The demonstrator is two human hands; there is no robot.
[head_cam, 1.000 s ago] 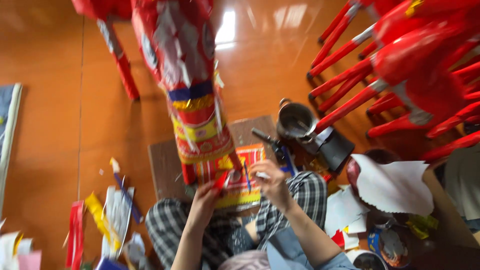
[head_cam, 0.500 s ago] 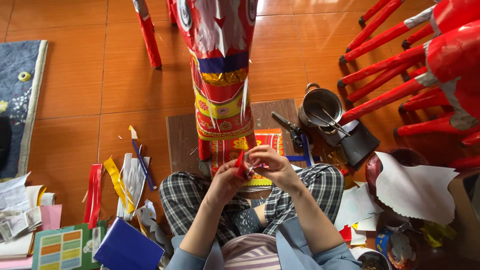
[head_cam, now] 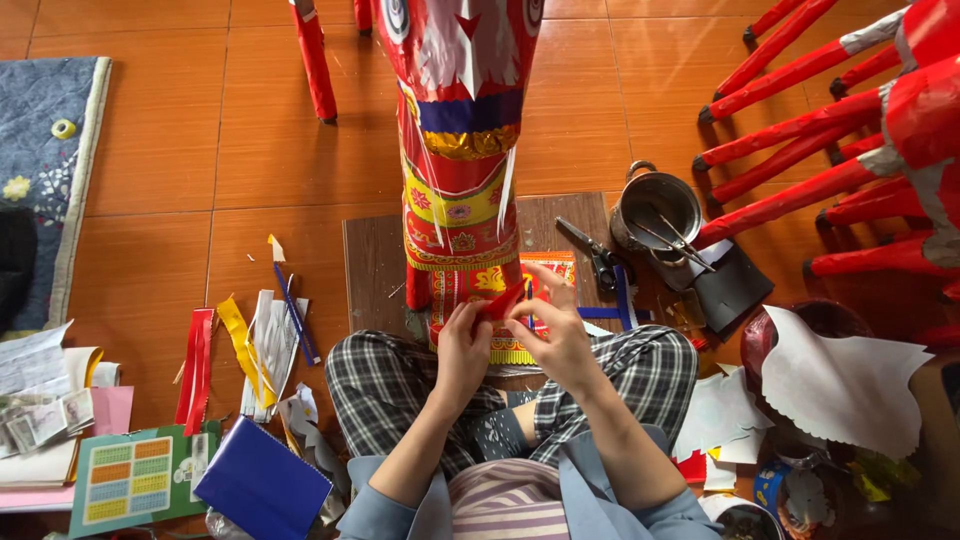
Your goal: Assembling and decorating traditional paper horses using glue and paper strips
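Tiled floor [head_cam: 150, 180], orange-brown, carries all items; a seated person in checked trousers works over it. Largest item: a tall red paper-covered figure [head_cam: 458, 150] with yellow, blue and gold bands, standing upright on a wooden board [head_cam: 375, 270]; further red paper-covered legs [head_cam: 800, 130] lie stacked at upper right, well apart from the hands. A metal pot [head_cam: 655, 210] holding thin tools stands beside the board; black scissors [head_cam: 598, 258] lie on the board's right part; a white paper sheet [head_cam: 840, 385] sits at far right; coloured paper strips [head_cam: 240, 345] and a blue booklet [head_cam: 262, 485] lie at left.

Item in hand: a small red paper strip [head_cam: 503, 300], held just in front of the figure's lower band, touching or nearly touching it; which cannot be told.

Left hand [head_cam: 462, 350]: fingers pinched on the strip's lower end. Right hand [head_cam: 560, 335]: thumb and forefinger gripping its upper end, other fingers spread.

Judgement: trimming stage, strip being positioned; next move calls for square alignment and even pressing.
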